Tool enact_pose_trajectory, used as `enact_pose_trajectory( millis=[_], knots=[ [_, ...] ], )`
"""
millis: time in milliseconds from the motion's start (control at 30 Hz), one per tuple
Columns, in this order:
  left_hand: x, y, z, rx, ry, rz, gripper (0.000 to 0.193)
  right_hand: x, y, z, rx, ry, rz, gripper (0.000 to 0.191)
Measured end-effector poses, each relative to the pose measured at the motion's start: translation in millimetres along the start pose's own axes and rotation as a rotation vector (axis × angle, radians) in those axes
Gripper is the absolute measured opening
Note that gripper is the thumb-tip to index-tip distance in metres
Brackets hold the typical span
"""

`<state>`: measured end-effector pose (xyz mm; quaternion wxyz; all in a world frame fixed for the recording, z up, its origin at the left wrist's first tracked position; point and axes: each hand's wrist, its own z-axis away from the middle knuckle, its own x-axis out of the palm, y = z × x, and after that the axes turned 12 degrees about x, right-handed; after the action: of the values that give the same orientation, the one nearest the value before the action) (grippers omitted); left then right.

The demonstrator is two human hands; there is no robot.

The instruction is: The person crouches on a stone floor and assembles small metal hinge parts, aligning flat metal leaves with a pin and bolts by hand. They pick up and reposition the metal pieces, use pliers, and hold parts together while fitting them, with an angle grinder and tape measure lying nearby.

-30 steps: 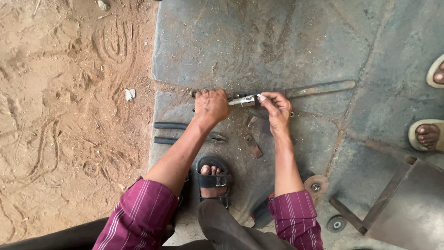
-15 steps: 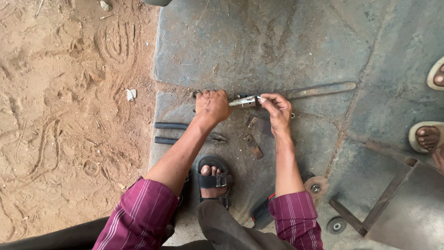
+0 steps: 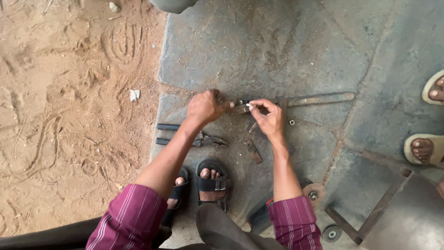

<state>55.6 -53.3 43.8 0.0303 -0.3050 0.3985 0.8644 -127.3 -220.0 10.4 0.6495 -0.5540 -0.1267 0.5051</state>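
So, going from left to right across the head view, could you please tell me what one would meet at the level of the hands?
Sandy ground → white scrap → left hand → right hand → small nut → long flat metal bar → another person's sandalled foot.

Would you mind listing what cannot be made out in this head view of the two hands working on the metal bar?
- Small pale piece pinched by the right hand: too small to identify, fingers cover it.
- Near end of the long metal bar: hidden under the left hand.
- Pliers jaws: partly behind the left forearm.
- Other person's sandalled feet: cut off by the right edge.
- Metal frame: cut off at the bottom corner.
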Motion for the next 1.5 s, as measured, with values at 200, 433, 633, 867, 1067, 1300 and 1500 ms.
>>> enact_pose_trajectory(
  millis=[200, 433, 633, 867, 1067, 1300, 1500],
  knots=[
    [45, 0, 11, -0.039, -0.005, 0.037, 0.054, 0, -6, -3, 0.066, -0.007, 0.127, 0.016],
    [63, -12, -5, -0.102, 0.018, 0.126, 0.055, -5, -10, -10, -0.030, -0.008, 0.201, 0.016],
    [58, -6, -6, -0.158, -0.010, 0.125, 0.058, -7, -17, -10, -0.014, -0.029, 0.238, 0.016],
    [55, -2, -5, -0.175, -0.017, 0.145, 0.057, -7, -20, -10, 0.037, -0.044, 0.225, 0.017],
    [56, -3, -4, -0.170, 0.015, 0.160, 0.058, -10, -17, -9, 0.013, -0.082, 0.254, 0.014],
    [60, -7, -5, -0.142, 0.013, 0.144, 0.058, -6, -17, -10, 0.031, -0.053, 0.202, 0.015],
    [62, -9, -5, -0.156, 0.031, 0.132, 0.061, -6, -20, -8, 0.018, -0.048, 0.249, 0.016]
  ],
)
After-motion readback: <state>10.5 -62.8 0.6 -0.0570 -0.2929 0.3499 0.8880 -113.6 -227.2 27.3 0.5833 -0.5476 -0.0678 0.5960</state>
